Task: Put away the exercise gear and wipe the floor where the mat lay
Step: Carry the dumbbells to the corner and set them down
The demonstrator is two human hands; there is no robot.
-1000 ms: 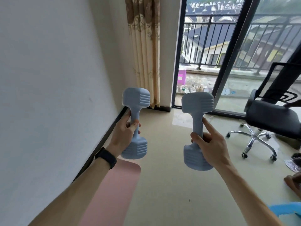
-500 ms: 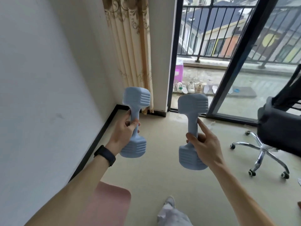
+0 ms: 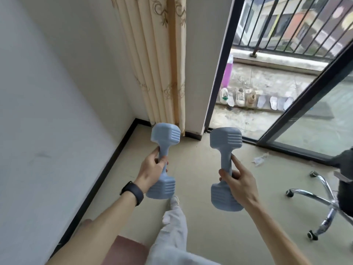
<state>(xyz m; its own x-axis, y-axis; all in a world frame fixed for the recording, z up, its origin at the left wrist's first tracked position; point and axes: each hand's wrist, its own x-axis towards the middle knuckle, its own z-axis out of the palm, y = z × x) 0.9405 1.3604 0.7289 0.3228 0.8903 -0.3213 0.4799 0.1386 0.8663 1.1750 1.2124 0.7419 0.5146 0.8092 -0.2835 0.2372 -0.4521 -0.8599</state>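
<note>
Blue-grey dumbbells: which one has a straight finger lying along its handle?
The blue-grey dumbbell in the right hand; the left hand curls round the other dumbbell.

Two pale blue dumbbells upright in the air, left dumbbell (image 3: 163,161), right dumbbell (image 3: 226,172), pink mat (image 3: 126,249) corner on floor

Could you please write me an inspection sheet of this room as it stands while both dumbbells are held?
Surface: beige floor, hard and smooth.
Job's things: left dumbbell and right dumbbell, both off the floor and roughly upright; one end of the pink mat shows at the bottom edge, lying on the floor.
Clutter: crumpled clear wrapper on the floor near the glass door.
Hands: left hand grips its dumbbell's handle; right hand grips its handle with the index finger straight along it.
Cables: nothing seen.
Surroundings: curtain in the corner; office chair at right; shoes lined up on the balcony.
</note>
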